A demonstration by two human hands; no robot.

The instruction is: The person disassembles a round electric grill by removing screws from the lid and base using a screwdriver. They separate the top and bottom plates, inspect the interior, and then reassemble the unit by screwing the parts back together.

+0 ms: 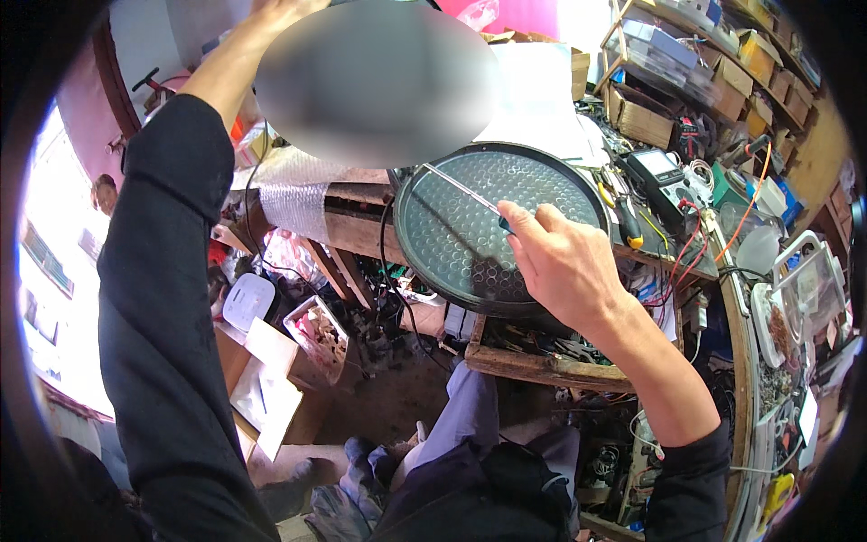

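Note:
My right hand (569, 262) is closed round a screwdriver (465, 190), its long metal shaft pointing up and left. Below it lies a round black pan-like appliance half (492, 271) with a dimpled surface, resting on the bench. The screwdriver's shadow falls across the dimples. Beyond the pan, a large grey blurred patch hides whatever stands there, and the shaft's tip ends close to it. My left arm stretches up to the top edge, where my left hand (284, 7) is beside the blur. Its fingers are cut off or hidden.
Pliers (607, 191), a meter (659, 172) and red leads crowd the bench at right. Shelves with cardboard boxes (641, 117) rise at the far right. A wooden drawer (546, 369) juts out below the pan. An open carton (266, 388) sits at lower left. A black cable (390, 262) hangs down.

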